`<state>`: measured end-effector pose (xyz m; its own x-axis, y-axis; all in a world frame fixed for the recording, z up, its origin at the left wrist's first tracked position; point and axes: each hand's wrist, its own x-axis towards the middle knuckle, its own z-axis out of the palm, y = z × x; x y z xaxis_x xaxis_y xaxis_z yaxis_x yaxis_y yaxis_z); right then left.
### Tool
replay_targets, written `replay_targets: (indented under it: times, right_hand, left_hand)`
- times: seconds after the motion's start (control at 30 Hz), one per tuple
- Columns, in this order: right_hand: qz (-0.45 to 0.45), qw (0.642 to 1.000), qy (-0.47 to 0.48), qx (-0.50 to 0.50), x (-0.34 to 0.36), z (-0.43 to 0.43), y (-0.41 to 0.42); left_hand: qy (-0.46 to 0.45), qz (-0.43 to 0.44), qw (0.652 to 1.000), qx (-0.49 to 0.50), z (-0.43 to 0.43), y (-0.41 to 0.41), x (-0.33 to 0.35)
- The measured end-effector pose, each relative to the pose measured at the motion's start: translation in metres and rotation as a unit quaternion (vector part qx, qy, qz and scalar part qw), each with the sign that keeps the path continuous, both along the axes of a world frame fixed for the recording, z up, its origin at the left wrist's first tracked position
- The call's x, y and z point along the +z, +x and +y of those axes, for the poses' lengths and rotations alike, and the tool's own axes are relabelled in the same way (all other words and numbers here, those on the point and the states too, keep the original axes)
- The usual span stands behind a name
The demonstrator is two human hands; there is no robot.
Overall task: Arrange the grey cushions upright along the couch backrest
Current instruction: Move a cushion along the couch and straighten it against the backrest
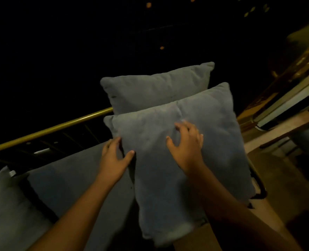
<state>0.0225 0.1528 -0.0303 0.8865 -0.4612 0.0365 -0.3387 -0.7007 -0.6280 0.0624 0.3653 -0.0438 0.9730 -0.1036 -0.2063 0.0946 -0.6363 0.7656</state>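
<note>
Grey cushions stand at the right end of the couch seat [74,180]. The nearest, the front cushion [186,160], leans tilted with its lower corner hanging past the seat's near edge and its right side reaching the dark armrest frame [259,189], so it has little room on that side. To its left the seat lies bare and offers open room, as far as another grey cushion [6,205] lying at the lower left edge of the view.

The left hand [113,158] clasps the front cushion's left edge, thumb on the face and fingers curled round behind the seam, closed on the fabric. The right hand [185,145] rests on the cushion's face with fingers spread and bent, fingertips pressing into the cloth; it is open, pressing rather than clutching.

A thin second edge [108,124] shows just behind the front cushion's upper left corner; whether it is a separate cushion cannot be told. Behind it the rear cushion [155,91] stands upright, touching the front one, its top rising above the brass rail [50,131]. Three cushions can be counted for certain, and two hands. Beyond the rail all is dark, with a few small lights [162,48].
</note>
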Motion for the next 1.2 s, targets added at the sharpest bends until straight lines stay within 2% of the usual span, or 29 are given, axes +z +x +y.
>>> replay_targets:
  times: [0.1, 0.17, 0.27, 0.37, 0.43, 0.57, 0.63, 0.73, 0.8, 0.93, 1.03, 1.13, 1.2]
  right_hand:
    - [-0.019, 0.991, 0.073, 0.114, 0.005, 0.073, -0.001]
    - [-0.001, 0.978, 0.115, 0.174, 0.003, 0.126, -0.001]
    - [0.028, 0.960, 0.131, 0.246, -0.003, 0.210, -0.001]
    - [0.113, 0.938, 0.133, 0.301, -0.019, 0.296, -0.002]
    - [0.165, 0.918, 0.167, 0.320, -0.034, 0.353, -0.002]
    - [0.253, 0.874, 0.184, 0.372, -0.060, 0.451, 0.000]
    - [0.280, 0.867, 0.171, 0.375, -0.077, 0.491, 0.005]
    - [0.325, 0.853, 0.158, 0.376, -0.110, 0.543, 0.013]
    - [0.345, 0.853, 0.160, 0.357, -0.129, 0.571, 0.021]
    - [0.352, 0.859, 0.161, 0.334, -0.162, 0.609, 0.047]
    - [0.300, 0.886, 0.177, 0.308, -0.185, 0.620, 0.067]
    - [0.307, 0.888, 0.196, 0.281, -0.210, 0.628, 0.080]
    - [0.312, 0.888, 0.221, 0.258, -0.224, 0.632, 0.083]
  left_hand:
    - [-0.005, 0.002, 1.000, 0.025, 0.056, -0.023, 0.004]
    - [-0.015, 0.025, 0.998, 0.051, 0.103, -0.041, 0.005]
    - [-0.029, 0.041, 0.994, 0.099, 0.184, -0.067, 0.001]
    - [-0.049, 0.058, 0.979, 0.187, 0.272, -0.088, -0.011]
    - [-0.056, 0.088, 0.965, 0.242, 0.331, -0.103, -0.018]
    - [-0.045, 0.127, 0.935, 0.327, 0.438, -0.123, -0.036]
    - [-0.018, 0.135, 0.934, 0.331, 0.482, -0.128, -0.044]
    - [0.009, 0.098, 0.955, 0.279, 0.540, -0.129, -0.053]
    - [0.006, 0.128, 0.953, 0.274, 0.583, -0.128, -0.082]
    - [-0.054, 0.226, 0.896, 0.379, 0.662, -0.140, -0.184]
    - [-0.060, 0.235, 0.849, 0.470, 0.678, -0.119, -0.182]
    - [-0.015, 0.244, 0.835, 0.493, 0.691, -0.104, -0.190]
    - [-0.020, 0.236, 0.843, 0.483, 0.700, -0.107, -0.202]
